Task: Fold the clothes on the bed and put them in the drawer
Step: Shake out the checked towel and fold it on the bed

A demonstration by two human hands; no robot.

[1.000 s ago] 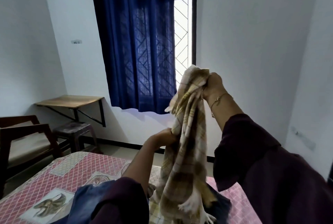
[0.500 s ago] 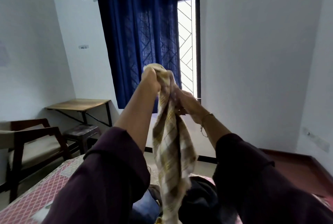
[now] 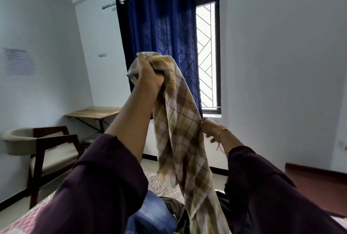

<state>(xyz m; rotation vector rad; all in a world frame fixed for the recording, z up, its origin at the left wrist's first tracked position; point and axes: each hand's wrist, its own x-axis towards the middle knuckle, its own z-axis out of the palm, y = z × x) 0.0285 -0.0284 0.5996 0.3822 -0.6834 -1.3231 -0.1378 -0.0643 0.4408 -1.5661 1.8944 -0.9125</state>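
Change, right hand: half a second ago it gripped the plaid scarf close under the left hand; now the right hand sits lower and further right, at the cloth's right edge.
Change, left hand: left hand stays raised, fist round the gathered top of the scarf.
Change, cloth: formerly a narrow bunched rope, it now spreads wider between the two hands.
Grip, left: fingers curled tight round the top end.
Grip, right: fingertips pinch the scarf's edge; the other fingers are partly hidden behind the cloth.
Location, scarf: held in the air before the blue curtain, its lower end hanging toward the bed and cut off by the frame's bottom edge.
Clothes on bed: blue denim garment and dark garment, both largely covered by the sleeves.
Partly hidden: bedspread, seen only in patches.
Surroundings: wooden chair, wall shelf, window.
Illegible: wall notice.
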